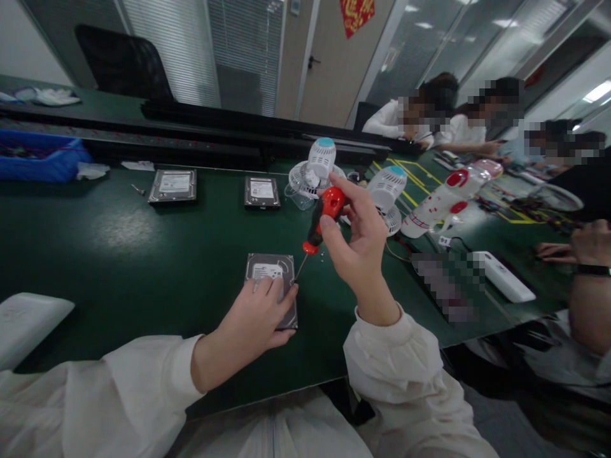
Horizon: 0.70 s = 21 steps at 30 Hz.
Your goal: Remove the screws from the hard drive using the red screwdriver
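Observation:
A hard drive (289,313) with a white label lies flat on the green table in front of me. My left hand (255,312) grips it, fingers across its top and thumb at its near edge. In my right hand (356,235) is a red and black screwdriver (315,229), held tilted by its handle. Its thin shaft points down to the drive's right edge, close to my left index finger. Whether the tip sits in a screw is too small to tell. Several tiny screws (322,256) lie just right of the drive.
Two more hard drives, one at left (172,186) and one in the middle (262,192), lie farther back. White fans (322,159), a white-and-red bottle (449,197) and a white power bank (503,277) stand or lie rightward. A blue bin (42,159) is at far left. People sit at right.

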Each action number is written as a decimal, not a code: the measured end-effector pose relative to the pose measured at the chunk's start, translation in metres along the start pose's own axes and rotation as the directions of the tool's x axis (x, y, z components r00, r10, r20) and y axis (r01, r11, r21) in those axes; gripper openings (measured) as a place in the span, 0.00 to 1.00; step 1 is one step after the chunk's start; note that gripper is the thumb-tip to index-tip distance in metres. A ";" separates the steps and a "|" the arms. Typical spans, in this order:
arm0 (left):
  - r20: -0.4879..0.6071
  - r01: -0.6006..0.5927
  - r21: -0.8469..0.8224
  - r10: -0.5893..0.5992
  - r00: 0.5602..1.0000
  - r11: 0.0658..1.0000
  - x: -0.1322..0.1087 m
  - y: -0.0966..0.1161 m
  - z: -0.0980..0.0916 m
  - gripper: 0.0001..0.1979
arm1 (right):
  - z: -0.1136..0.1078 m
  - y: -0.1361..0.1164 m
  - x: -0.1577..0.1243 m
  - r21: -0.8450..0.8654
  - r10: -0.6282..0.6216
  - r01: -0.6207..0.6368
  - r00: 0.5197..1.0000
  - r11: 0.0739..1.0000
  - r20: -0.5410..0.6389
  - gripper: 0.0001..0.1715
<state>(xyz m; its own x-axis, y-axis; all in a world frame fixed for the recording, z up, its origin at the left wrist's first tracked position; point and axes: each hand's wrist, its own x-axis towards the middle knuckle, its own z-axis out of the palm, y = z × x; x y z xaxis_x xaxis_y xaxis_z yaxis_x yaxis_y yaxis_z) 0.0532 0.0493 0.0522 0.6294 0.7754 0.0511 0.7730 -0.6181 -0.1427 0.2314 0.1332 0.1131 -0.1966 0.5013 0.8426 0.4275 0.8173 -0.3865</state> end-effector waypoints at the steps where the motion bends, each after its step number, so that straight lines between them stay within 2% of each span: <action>1: 0.000 0.000 0.003 0.000 1.000 1.000 0.000 0.000 0.000 0.37 | 0.000 0.000 0.000 -0.004 0.000 0.000 1.000 1.000 -0.005 0.25; 15: 0.021 -0.002 0.008 0.002 1.000 1.000 0.004 0.000 -0.003 0.38 | 0.004 0.008 -0.002 0.026 0.038 -0.038 0.999 0.999 -0.005 0.28; 21: -0.011 -0.007 0.003 0.007 1.000 1.000 0.003 0.000 0.000 0.37 | 0.002 0.004 -0.003 0.034 0.050 -0.049 0.998 0.998 -0.027 0.27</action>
<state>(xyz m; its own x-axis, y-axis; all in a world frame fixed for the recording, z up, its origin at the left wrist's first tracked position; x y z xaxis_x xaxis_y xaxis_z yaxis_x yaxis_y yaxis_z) 0.0550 0.0514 0.0520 0.6356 0.7696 0.0614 0.7685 -0.6230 -0.1459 0.2316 0.1362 0.1082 -0.1510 0.5338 0.8320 0.4065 0.8007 -0.4400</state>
